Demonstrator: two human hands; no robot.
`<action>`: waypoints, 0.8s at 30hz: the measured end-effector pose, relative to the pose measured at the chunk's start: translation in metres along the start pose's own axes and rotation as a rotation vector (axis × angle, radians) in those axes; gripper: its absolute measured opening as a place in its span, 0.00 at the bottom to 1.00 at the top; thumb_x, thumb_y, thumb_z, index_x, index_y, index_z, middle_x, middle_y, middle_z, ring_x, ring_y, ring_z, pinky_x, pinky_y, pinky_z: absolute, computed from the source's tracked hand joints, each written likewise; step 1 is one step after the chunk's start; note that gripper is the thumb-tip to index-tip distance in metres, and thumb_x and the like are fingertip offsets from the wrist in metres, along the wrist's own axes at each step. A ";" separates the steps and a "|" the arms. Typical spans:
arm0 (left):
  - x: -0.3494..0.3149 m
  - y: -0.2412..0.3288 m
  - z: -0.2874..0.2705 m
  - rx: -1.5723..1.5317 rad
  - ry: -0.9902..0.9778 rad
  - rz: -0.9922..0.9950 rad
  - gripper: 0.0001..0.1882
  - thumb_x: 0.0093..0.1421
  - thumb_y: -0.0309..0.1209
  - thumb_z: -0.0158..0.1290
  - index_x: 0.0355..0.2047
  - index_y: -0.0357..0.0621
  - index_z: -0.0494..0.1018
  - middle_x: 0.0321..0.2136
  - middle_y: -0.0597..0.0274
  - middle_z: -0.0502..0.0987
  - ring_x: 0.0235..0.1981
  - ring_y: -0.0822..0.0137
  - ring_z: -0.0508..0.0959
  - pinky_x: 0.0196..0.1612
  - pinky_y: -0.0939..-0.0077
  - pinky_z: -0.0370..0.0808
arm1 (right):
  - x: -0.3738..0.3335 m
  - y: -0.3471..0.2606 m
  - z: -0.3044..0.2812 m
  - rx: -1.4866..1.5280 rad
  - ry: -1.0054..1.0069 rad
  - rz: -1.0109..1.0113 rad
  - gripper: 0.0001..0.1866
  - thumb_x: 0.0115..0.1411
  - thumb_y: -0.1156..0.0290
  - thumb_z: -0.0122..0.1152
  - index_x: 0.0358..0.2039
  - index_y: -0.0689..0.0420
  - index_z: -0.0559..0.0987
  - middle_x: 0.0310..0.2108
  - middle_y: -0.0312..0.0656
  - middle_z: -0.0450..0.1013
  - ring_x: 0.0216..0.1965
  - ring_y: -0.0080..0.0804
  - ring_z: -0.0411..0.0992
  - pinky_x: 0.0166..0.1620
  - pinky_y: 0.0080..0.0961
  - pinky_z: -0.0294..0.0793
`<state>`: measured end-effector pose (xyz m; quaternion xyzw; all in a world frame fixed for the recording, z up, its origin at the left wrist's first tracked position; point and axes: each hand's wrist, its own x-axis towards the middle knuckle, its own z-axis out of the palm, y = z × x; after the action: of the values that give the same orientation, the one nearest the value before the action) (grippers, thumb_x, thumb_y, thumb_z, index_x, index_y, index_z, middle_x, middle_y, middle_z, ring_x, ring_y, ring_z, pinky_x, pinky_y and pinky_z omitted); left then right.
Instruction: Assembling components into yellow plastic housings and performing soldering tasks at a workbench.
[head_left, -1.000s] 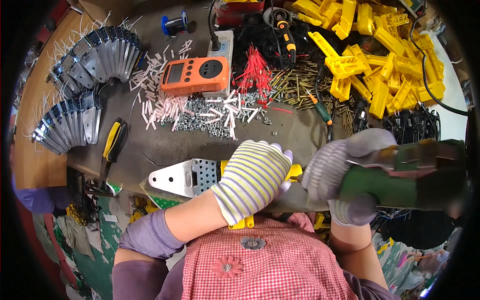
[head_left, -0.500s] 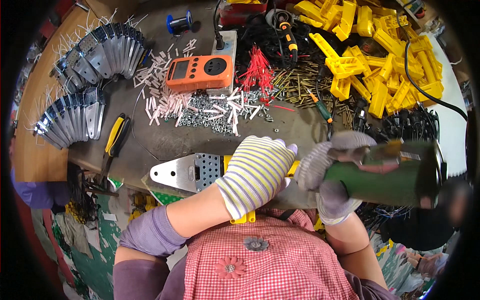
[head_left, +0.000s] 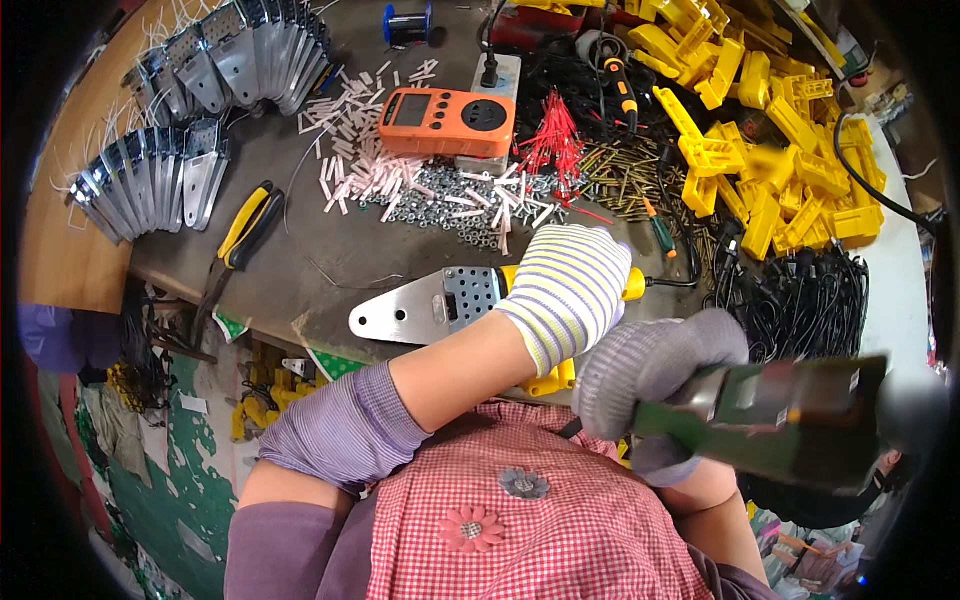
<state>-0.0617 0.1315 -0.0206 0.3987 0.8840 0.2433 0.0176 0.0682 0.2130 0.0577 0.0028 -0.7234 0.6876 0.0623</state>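
Observation:
My left hand (head_left: 572,285), in a striped white glove, is closed over a yellow plastic part (head_left: 634,284) at the end of a flat metal plate (head_left: 410,312) lying at the bench's front edge. In a grey glove, my right hand (head_left: 655,375) grips a dark green power tool (head_left: 790,412) held low on the right, apart from the plate and above my lap. The tool's tip is hidden behind the hand.
An orange meter (head_left: 447,120) sits mid-bench amid white tubes, nuts and red wires (head_left: 552,140). Stacked metal plates (head_left: 200,110) fan along the left. Yellow plastic parts (head_left: 770,130) pile at the right, black cables (head_left: 800,300) below them. Yellow-handled pliers (head_left: 247,225) lie left.
My right hand has drawn the green tool down and to the right, away from the plate. The left hand stays on the yellow part and the plate.

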 end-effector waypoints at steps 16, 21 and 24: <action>-0.001 0.003 -0.002 -0.033 0.045 -0.001 0.20 0.52 0.38 0.62 0.40 0.37 0.78 0.31 0.50 0.80 0.35 0.50 0.81 0.38 0.55 0.76 | 0.001 -0.012 -0.013 0.072 -0.205 0.020 0.18 0.63 0.56 0.64 0.35 0.58 0.72 0.20 0.46 0.73 0.20 0.40 0.73 0.26 0.33 0.76; 0.000 0.003 0.002 -0.055 0.036 -0.023 0.15 0.53 0.36 0.59 0.37 0.39 0.79 0.29 0.50 0.81 0.33 0.49 0.83 0.37 0.53 0.77 | 0.018 -0.005 0.019 0.255 -0.284 -0.256 0.23 0.60 0.52 0.70 0.27 0.56 0.70 0.16 0.44 0.72 0.16 0.39 0.71 0.24 0.34 0.76; 0.003 0.004 0.001 -0.089 0.015 -0.047 0.12 0.56 0.33 0.56 0.37 0.41 0.80 0.30 0.50 0.82 0.34 0.49 0.84 0.37 0.52 0.77 | 0.024 0.008 0.032 0.425 -0.321 -0.250 0.24 0.52 0.54 0.78 0.26 0.55 0.70 0.16 0.43 0.72 0.16 0.39 0.71 0.25 0.36 0.77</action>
<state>-0.0609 0.1358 -0.0192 0.3748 0.8815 0.2851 0.0344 0.0406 0.1839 0.0510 0.2139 -0.5578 0.8014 0.0292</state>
